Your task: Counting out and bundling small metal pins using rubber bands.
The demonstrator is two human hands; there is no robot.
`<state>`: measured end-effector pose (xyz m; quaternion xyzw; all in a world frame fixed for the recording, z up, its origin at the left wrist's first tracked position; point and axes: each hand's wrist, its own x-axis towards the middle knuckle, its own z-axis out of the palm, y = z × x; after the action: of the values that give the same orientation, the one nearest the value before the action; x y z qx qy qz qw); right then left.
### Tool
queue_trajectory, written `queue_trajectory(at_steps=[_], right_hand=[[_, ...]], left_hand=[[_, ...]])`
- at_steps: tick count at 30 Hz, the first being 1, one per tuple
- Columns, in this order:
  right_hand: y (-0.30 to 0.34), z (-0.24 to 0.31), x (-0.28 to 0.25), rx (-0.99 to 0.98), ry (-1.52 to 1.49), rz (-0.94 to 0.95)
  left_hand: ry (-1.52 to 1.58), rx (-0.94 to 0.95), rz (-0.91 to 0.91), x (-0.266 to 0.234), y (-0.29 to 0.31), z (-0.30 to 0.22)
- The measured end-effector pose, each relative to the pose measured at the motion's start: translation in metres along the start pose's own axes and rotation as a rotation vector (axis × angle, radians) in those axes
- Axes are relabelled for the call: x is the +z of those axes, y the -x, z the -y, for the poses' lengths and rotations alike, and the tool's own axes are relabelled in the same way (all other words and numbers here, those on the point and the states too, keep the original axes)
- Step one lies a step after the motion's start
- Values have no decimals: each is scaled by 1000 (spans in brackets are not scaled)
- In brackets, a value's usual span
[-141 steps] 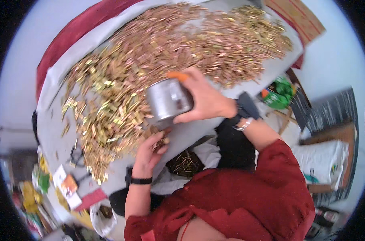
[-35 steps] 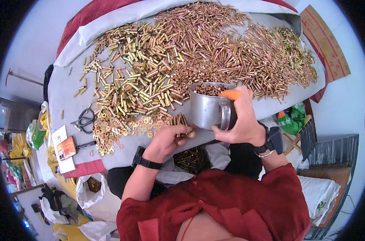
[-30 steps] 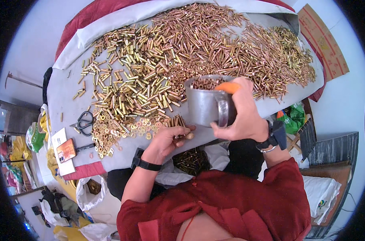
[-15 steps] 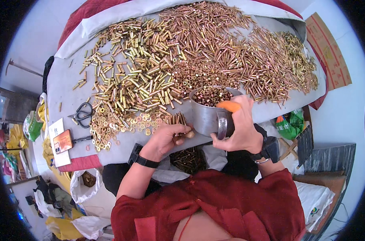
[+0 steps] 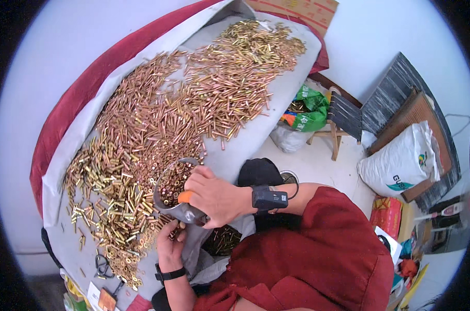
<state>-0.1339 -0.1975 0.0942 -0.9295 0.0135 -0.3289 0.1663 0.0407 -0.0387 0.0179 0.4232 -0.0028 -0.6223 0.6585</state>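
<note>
A metal mug full of small copper-coloured nuts rests tilted at the table's near edge. My right hand grips it by the rim and handle side, an orange cover on one finger. Just below the mug, my left hand has its fingers curled round a few copper-coloured bolts; its fingertips are partly hidden. More bolts lie against the mug beside that hand. Loose nuts are heaped on the table behind the mug.
Heaps of bolts and brass-coloured sleeves cover the grey table. Washers, black scissors and a phone lie at the left. An open bag of dark metal pieces sits below the edge. A folding stool stands right.
The view has swung to the right, so the table sits further left and tilted. My right hand still holds the mug, and my left stays close beside it with the bolts.
</note>
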Motion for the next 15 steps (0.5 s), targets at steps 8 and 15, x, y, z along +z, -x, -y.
queue_trajectory(at_steps=[8, 15], right_hand=[[16, 13, 0, 21, 45, 99], [41, 15, 7, -6, -9, 38]], left_hand=[[-29, 22, -167, 13, 3, -4], [-97, 86, -240, 15, 5, 7]])
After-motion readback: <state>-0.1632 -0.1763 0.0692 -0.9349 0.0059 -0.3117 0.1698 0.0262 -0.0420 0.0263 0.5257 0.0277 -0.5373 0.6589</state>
